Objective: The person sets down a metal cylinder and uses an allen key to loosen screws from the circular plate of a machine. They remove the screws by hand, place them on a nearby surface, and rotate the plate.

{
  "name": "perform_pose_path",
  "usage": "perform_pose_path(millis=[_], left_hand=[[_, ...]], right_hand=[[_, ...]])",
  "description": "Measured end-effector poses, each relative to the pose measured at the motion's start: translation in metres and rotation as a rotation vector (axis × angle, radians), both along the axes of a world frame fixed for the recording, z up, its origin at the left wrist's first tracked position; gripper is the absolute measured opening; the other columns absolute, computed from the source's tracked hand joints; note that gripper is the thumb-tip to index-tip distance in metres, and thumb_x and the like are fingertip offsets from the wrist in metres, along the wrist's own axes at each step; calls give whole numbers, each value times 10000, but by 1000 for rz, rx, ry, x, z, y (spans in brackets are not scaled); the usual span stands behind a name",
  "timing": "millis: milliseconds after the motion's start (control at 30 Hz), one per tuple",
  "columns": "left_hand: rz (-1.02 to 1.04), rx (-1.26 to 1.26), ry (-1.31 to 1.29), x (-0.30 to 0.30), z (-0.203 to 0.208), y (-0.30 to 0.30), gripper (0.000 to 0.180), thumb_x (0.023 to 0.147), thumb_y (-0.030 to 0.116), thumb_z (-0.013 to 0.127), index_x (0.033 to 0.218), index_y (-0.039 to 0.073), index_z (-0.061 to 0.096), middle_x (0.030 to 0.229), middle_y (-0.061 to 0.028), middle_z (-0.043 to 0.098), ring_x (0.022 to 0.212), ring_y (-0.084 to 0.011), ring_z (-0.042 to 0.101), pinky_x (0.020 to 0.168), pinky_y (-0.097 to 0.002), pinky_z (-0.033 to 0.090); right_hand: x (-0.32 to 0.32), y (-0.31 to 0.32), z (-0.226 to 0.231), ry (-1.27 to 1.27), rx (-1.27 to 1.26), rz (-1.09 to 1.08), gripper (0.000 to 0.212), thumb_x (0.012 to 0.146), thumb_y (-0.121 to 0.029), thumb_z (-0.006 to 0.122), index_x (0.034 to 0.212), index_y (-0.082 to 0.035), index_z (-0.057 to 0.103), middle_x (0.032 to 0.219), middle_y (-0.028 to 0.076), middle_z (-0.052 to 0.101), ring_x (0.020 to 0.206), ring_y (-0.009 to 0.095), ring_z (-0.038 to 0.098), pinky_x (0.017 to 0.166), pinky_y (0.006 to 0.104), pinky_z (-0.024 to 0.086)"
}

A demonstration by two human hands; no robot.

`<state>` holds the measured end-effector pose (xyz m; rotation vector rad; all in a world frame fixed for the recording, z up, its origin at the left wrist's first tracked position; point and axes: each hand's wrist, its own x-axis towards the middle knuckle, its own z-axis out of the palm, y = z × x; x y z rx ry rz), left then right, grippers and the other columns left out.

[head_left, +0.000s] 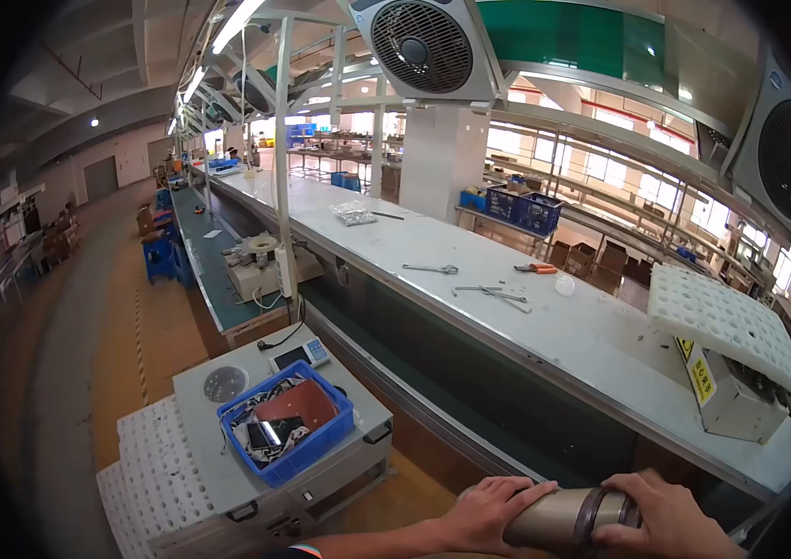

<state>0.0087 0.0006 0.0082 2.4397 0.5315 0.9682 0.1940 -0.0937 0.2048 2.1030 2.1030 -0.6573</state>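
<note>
A bronze-coloured cylinder [549,522] with a dark band near its right end lies sideways at the lower edge of the view. My left hand [486,512] is closed over its left part, fingers laid across the top. The right hand [663,518] grips the other end, thumb and fingers around the banded part. Whether this is a flask or a machine part I cannot tell, and its underside is hidden. Beyond the hands runs a long white workbench [367,244] with a dark green belt [414,326] along its near side.
Wrenches [493,296], orange-handled pliers [537,268] and a clear bag of small parts [351,213] lie on the bench. A white perforated tray [726,317] rests on a box [730,396] at right. A blue bin [288,466] stands on a grey cabinet at left. Fans [421,48] hang overhead.
</note>
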Motion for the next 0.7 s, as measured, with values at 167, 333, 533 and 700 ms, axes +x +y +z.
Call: perform_pose_path(millis=[167,333,533,700], left_hand=[[-17,111,-76,-9,1,12,921,496,243,837,1323,122,451,1146,-103,540,1080,-302,511,911,-412,410],[-25,95,-112,-2,2,5,1005,439,212,852,1335,111,408,1137,-109,523,1042,-295,516,890,-413,403],[-37,137,-148,7,3,12,956,464,224,835,1312,95,412,1120,-119,519,1013,-288,521,862,-407,410],[-73,150,-142,17,-1,5,945,474,229,830,1307,80,410,1113,-122,514,1004,-283,524,854,-413,409]], right_hand=[[3,-11,-20,-153,235,296,649,738,-379,711,1315,-269,435,1071,144,497,871,316,594,720,383,526],[19,-21,-24,-12,532,480,789,669,-222,734,1368,-270,372,1221,127,443,1046,305,498,816,408,442],[20,-31,-16,16,201,57,758,713,-259,711,1374,-232,341,1117,167,501,934,333,566,771,403,486],[23,-38,-25,86,475,178,656,794,-394,656,1347,-194,365,1049,168,503,917,372,583,690,431,521]])
